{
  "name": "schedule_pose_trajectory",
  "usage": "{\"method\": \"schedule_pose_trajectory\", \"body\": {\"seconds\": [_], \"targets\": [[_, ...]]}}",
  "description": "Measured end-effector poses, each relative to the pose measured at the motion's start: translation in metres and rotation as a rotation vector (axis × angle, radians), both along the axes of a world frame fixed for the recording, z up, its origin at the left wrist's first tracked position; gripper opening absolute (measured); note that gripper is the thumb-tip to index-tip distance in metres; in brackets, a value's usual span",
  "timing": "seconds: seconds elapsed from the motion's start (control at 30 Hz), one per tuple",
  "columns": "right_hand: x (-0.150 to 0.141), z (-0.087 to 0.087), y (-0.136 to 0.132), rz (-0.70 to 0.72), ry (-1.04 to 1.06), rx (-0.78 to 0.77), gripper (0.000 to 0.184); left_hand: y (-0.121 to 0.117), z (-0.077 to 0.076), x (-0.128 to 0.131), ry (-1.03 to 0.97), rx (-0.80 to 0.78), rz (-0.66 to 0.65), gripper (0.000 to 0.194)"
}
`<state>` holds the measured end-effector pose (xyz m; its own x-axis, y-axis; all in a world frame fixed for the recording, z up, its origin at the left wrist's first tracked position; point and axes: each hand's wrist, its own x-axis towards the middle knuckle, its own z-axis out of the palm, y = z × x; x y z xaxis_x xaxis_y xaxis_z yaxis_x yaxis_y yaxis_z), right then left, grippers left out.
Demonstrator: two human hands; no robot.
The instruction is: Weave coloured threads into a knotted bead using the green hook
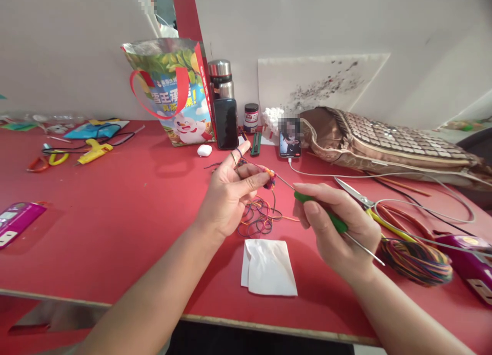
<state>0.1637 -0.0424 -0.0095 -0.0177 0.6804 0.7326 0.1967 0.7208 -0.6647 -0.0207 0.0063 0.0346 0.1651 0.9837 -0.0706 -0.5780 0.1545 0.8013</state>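
My left hand point(229, 193) pinches a small multicoloured crochet piece point(269, 178) between thumb and forefinger, with yarn wound over its fingers. My right hand point(335, 227) is closed round a green-handled crochet hook point(326, 216), whose metal tip points into the piece. Loose multicoloured yarn point(259, 217) hangs in loops below the piece onto the red table point(115, 232). A ball of the same yarn point(417, 260) lies to the right of my right wrist.
A folded white paper point(269, 267) lies near the front edge. Scissors point(357, 196), a phone on a cable point(290, 138), a brown bag point(384, 139), a gift bag point(172, 93), a flask point(221, 80) and a yellow glue gun point(94, 151) stand around. Purple devices point(17, 219) sit at both sides.
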Motion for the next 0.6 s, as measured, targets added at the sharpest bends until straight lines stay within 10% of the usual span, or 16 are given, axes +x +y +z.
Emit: {"method": "schedule_pose_trajectory", "body": {"seconds": [0.6], "targets": [[0.0023, -0.0048, 0.0034, 0.057, -0.044, 0.071, 0.048, -0.0088, -0.0002, -0.0017, -0.007, -0.128, -0.14, 0.115]]}}
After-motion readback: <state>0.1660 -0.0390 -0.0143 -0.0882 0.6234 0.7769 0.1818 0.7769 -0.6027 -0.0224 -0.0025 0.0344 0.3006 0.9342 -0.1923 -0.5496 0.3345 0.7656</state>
